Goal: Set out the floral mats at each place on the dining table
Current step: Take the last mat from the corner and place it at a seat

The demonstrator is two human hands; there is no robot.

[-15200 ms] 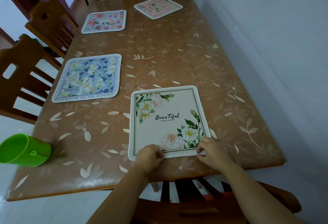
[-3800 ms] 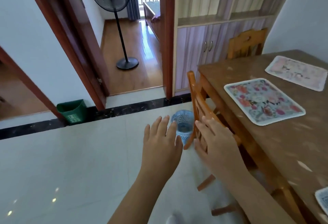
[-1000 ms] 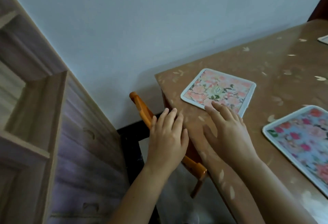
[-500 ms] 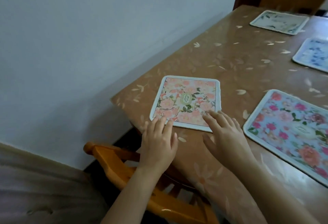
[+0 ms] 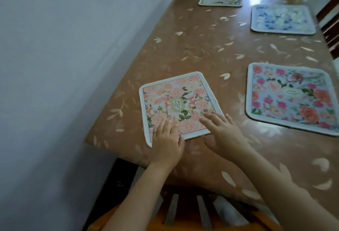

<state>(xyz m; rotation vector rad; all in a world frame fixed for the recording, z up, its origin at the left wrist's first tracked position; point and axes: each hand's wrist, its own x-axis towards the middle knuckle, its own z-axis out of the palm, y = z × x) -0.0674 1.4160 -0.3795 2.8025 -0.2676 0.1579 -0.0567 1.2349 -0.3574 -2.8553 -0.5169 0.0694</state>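
Touching the pink floral mat (image 5: pixel 176 93): left hand (image 5: pixel 166 140), right hand (image 5: pixel 223 133), fingers (image 5: pixel 208 123) straight

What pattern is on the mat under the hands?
The mat has pink and peach flowers, green leaves, white border; head view.

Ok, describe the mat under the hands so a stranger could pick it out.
On the brown dining table, look at the near corner by the white wall. The mat there is peach-pink, while its neighbours have blue or white grounds.
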